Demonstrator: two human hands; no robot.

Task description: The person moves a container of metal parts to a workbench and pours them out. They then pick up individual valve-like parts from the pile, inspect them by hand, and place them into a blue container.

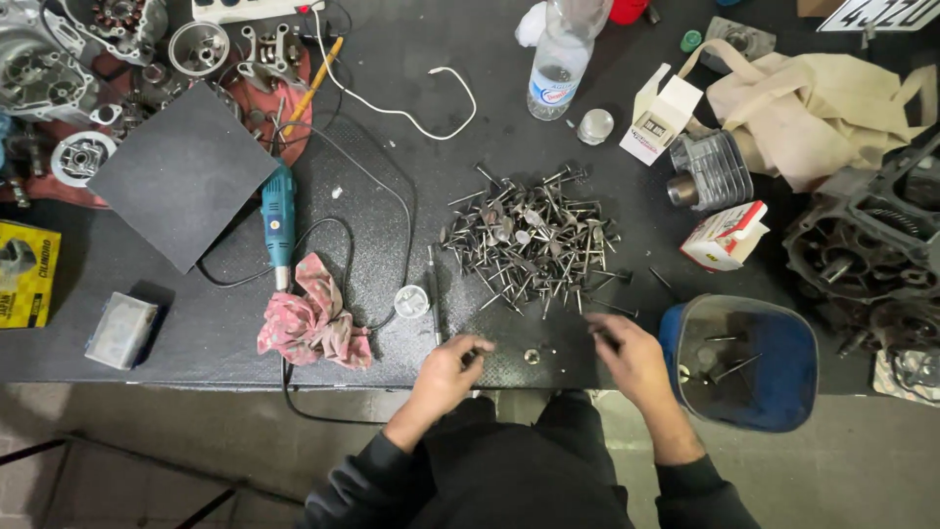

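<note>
Both hands work at the near edge of the counter (196, 343). The left hand (448, 370) pinches a small valve between its fingertips; the right hand (627, 355) is curled around another, just left of the blue bin (803, 367). The valve pile (534, 240) lies just beyond them, with a bare strip of counter between. A pink rag (313, 318) and blue grinder (279, 220) sit left.

White carton (660, 118), red-white carton (726, 236), yellow box (25, 273) on the bench.
</note>
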